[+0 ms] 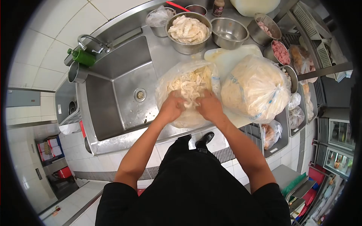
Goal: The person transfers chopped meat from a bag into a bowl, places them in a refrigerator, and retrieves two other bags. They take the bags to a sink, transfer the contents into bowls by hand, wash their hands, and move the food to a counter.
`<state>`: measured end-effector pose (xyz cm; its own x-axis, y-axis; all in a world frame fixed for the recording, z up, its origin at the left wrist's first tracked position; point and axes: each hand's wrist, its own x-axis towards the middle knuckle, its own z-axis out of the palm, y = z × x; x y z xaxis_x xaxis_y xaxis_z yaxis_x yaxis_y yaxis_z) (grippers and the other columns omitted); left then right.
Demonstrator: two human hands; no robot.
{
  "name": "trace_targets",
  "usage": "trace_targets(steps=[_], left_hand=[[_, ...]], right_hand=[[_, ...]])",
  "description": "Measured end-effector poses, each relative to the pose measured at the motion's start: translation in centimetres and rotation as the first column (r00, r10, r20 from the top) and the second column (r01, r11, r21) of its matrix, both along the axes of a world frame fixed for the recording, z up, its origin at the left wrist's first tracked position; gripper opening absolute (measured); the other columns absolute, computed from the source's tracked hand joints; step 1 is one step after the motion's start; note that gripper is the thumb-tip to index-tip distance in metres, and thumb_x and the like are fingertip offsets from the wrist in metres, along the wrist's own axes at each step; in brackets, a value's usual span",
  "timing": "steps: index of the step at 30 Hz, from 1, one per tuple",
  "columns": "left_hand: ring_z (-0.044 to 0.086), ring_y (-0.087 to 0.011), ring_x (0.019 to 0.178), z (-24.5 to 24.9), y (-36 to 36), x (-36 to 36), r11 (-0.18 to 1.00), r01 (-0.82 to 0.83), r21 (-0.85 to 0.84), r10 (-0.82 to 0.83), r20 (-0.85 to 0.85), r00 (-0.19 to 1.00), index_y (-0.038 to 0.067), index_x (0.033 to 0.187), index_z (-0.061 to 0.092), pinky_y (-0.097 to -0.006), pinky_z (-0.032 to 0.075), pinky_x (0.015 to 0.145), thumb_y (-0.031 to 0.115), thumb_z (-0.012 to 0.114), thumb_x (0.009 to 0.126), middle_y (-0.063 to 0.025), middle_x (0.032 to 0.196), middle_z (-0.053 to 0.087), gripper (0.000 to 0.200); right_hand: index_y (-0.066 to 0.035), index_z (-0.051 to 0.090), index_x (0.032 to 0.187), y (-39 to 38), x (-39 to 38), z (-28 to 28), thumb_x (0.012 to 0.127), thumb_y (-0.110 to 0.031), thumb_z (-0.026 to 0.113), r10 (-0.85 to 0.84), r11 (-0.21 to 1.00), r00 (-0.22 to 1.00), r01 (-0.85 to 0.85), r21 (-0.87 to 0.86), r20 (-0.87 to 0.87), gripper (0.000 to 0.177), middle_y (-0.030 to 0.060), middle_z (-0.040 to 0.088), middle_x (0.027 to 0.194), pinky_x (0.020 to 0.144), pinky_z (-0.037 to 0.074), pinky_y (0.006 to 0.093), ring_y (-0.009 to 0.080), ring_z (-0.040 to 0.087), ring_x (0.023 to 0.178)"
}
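Observation:
An open clear plastic bag (pixel 175 77) full of pale, wet strips (pixel 190 83) stands on the steel counter, just right of the sink. My left hand (pixel 173 107) is in the bag's near left part, its fingers closed on the pale strips. Opposite it, my right hand (pixel 208 107) reaches into the right part, fingers bent into the same strips, their tips partly hidden. A large, full plastic bag (pixel 256 88) rests beside it on the right. Behind the open bag, a steel bowl (pixel 188 48) holds a heap of similar pale pieces (pixel 188 29).
The steel sink (pixel 130 100) with its faucet (pixel 92 43) lies to the left, near a green bottle (pixel 83 57). An uncovered steel bowl (pixel 230 33), a white board (pixel 226 56) and pots of pink meat (pixel 281 52) stand at the back right.

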<state>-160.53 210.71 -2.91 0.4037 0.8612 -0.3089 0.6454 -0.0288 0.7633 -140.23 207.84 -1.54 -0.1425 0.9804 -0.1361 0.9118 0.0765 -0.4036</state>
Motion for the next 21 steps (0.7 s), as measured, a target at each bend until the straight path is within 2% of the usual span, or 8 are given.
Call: trace_targets(steps=[2,5,7,9,11,15,18,21], left_hand=[[0.059,-0.0299,0.105,-0.1,-1.1,-0.8,0.999,0.022,-0.029,-0.021,0.062,0.998,0.006,0.111,0.067,-0.0336,0.048,0.091,0.007,0.066,0.074,-0.0172,0.135,0.046,0.037],[0.063,-0.0295,0.101,0.0,-1.5,-2.3,0.951,0.245,0.188,-0.263,0.080,0.961,0.004,0.106,0.067,-0.0362,0.048,0.088,0.012,0.065,0.077,-0.0142,0.105,0.067,0.031],[0.058,-0.0311,0.110,-0.8,0.1,-3.0,0.888,0.079,-0.452,-0.021,0.132,0.991,0.004,0.111,0.066,-0.0347,0.047,0.093,0.012,0.069,0.075,-0.0188,0.121,0.057,0.037],[0.058,-0.0323,0.110,1.1,1.0,-1.3,0.953,-0.021,-0.302,0.003,-0.059,0.998,0.002,0.116,0.063,-0.0365,0.047,0.093,0.014,0.070,0.074,-0.0200,0.118,0.059,0.043],[0.058,-0.0358,0.109,-0.4,0.5,0.5,0.984,-0.102,0.146,0.139,-0.266,0.954,0.000,0.132,0.049,-0.0413,0.047,0.092,0.021,0.074,0.072,-0.0227,0.116,0.059,0.068],[0.056,-0.0397,0.111,-0.4,0.0,4.3,0.995,-0.090,0.042,0.099,-0.350,0.932,0.003,0.138,0.040,-0.0428,0.046,0.093,0.019,0.079,0.066,-0.0268,0.118,0.058,0.083],[0.059,-0.0394,0.107,-2.9,1.2,4.2,0.985,-0.082,0.149,0.093,-0.064,0.994,0.002,0.134,0.044,-0.0407,0.047,0.093,0.013,0.078,0.066,-0.0271,0.112,0.060,0.077],[0.064,-0.0304,0.096,-1.2,2.4,3.2,0.993,-0.116,-0.010,0.117,0.114,0.987,0.001,0.129,0.047,-0.0361,0.052,0.082,0.007,0.074,0.069,-0.0212,0.103,0.063,0.067]], right_hand=[[-0.010,0.069,0.092,-0.9,0.4,-0.5,0.076,-0.018,0.067,0.155,0.958,0.986,-0.135,0.255,-0.061,0.018,0.0123,0.061,0.098,0.088,0.048,0.0414,0.0308,0.059,0.100],[-0.007,0.068,0.087,-2.8,1.7,-0.7,0.080,-0.020,0.065,0.315,0.949,0.909,-0.296,0.109,-0.272,0.014,0.0133,0.062,0.096,0.084,0.050,0.0420,0.0328,0.061,0.092],[-0.006,0.066,0.086,-2.7,2.3,-0.7,0.081,-0.019,0.065,0.323,0.937,0.909,-0.346,-0.047,-0.263,0.014,0.0144,0.063,0.094,0.081,0.051,0.0431,0.0344,0.062,0.089],[-0.005,0.065,0.086,-1.9,2.0,-0.6,0.082,-0.019,0.064,0.341,0.899,0.905,-0.393,-0.192,-0.256,0.015,0.0154,0.063,0.093,0.079,0.052,0.0443,0.0360,0.063,0.085],[-0.004,0.063,0.089,-0.5,0.6,-0.6,0.081,-0.020,0.066,-0.072,0.997,0.991,0.067,-0.048,-0.111,0.018,0.0184,0.065,0.094,0.076,0.052,0.0468,0.0380,0.064,0.084],[-0.003,0.062,0.091,1.7,-1.1,-2.6,0.077,-0.019,0.069,-0.148,0.960,0.989,0.145,-0.240,0.008,0.023,0.0190,0.066,0.100,0.078,0.051,0.0447,0.0376,0.064,0.093],[-0.002,0.064,0.097,3.7,-1.2,-5.7,0.073,-0.016,0.070,-0.094,0.986,0.965,0.055,-0.157,-0.247,0.029,0.0196,0.067,0.100,0.080,0.051,0.0403,0.0355,0.065,0.093],[0.001,0.064,0.106,5.5,-0.7,-4.1,0.069,-0.009,0.067,-0.219,0.949,0.655,-0.029,-0.314,-0.723,0.038,0.0158,0.068,0.093,0.081,0.050,0.0362,0.0300,0.066,0.092]])
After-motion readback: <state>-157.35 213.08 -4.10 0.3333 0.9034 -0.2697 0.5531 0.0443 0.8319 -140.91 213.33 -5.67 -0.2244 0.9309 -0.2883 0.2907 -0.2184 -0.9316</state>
